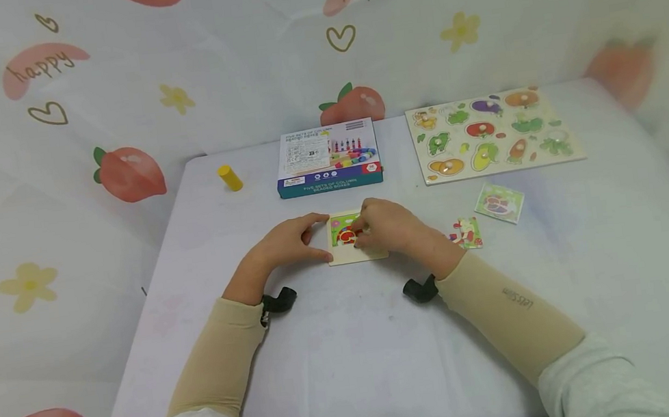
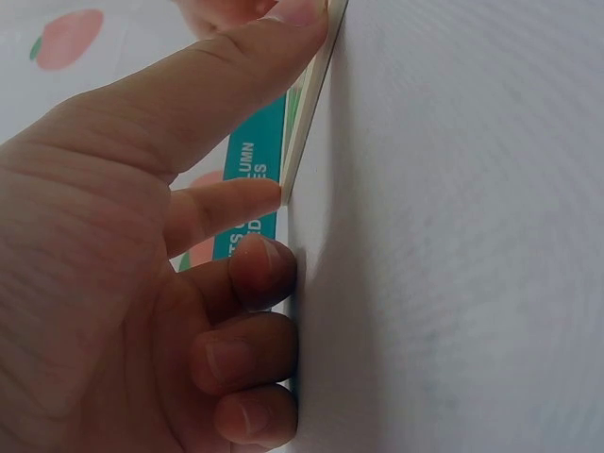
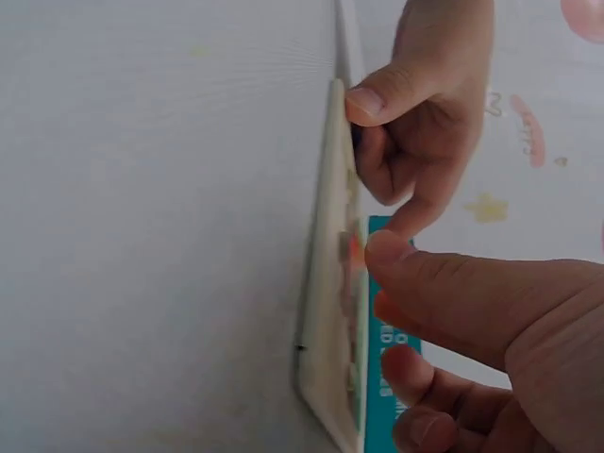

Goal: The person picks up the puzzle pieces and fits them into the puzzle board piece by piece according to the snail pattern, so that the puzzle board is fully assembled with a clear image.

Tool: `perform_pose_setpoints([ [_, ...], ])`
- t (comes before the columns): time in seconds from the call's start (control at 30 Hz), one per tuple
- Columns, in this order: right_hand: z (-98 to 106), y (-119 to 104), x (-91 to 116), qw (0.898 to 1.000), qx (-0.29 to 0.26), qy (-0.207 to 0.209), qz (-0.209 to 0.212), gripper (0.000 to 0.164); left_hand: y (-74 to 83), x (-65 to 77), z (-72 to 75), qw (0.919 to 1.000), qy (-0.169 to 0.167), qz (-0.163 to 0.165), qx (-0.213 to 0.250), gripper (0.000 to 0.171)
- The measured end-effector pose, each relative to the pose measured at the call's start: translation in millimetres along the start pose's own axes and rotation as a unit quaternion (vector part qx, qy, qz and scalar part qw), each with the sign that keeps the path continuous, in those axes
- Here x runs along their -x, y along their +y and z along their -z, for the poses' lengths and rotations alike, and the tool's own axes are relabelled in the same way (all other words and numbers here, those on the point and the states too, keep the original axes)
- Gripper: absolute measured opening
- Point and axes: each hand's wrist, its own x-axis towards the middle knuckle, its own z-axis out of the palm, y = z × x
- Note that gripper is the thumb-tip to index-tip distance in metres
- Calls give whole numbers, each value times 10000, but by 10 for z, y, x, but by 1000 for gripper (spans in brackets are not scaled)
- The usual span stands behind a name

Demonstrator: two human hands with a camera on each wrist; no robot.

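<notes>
A small wooden puzzle board (image 1: pixel 357 254) with a bright green and red picture lies in front of me. My left hand (image 1: pixel 290 244) holds its left side, thumb at the near corner and index finger at the far corner; the other fingers curl against the tabletop in the left wrist view. Over the picture, my right hand (image 1: pixel 389 224) pinches a small reddish puzzle piece (image 3: pixel 356 250), blurred in the right wrist view and mostly hidden by the fingers. Part of a red, round figure (image 1: pixel 346 236) shows on the picture beside those fingertips.
A colourful picture card (image 1: pixel 469 233) lies partly behind my right wrist, with another picture tile (image 1: pixel 499 203) beyond it. Farther back are a beaded-column toy box (image 1: pixel 330 183), a vegetable peg board (image 1: pixel 468 131) and a yellow cylinder (image 1: pixel 230 178). A printed cloth backs the table.
</notes>
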Motion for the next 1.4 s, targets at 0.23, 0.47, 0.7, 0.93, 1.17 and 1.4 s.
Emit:
perform_pose_setpoints([
  [0.23, 223, 16, 107, 9978, -594, 212, 220, 41, 0, 2, 1, 10000, -26, 59, -11, 91],
  [0.47, 457, 31, 303, 9929, -1005, 512, 366, 41, -8, -7, -34, 10000, -63, 26, -26, 91],
  [0.7, 624, -5, 527, 9866, -1324, 911, 295, 40, 7, 2, -53, 10000, -54, 62, 18, 89],
  [0.93, 766, -29, 759, 9831, -1271, 1289, 284, 38, 3, 0, -48, 9999, -35, 102, -8, 88],
  [1.17, 858, 50, 989, 9782, -1127, 1714, 331, 38, 6, 3, -22, 9999, -30, 139, -40, 89],
  [1.4, 893, 206, 1178, 9762, -939, 1873, 562, 38, 8, 16, -14, 9998, -30, 190, -42, 91],
])
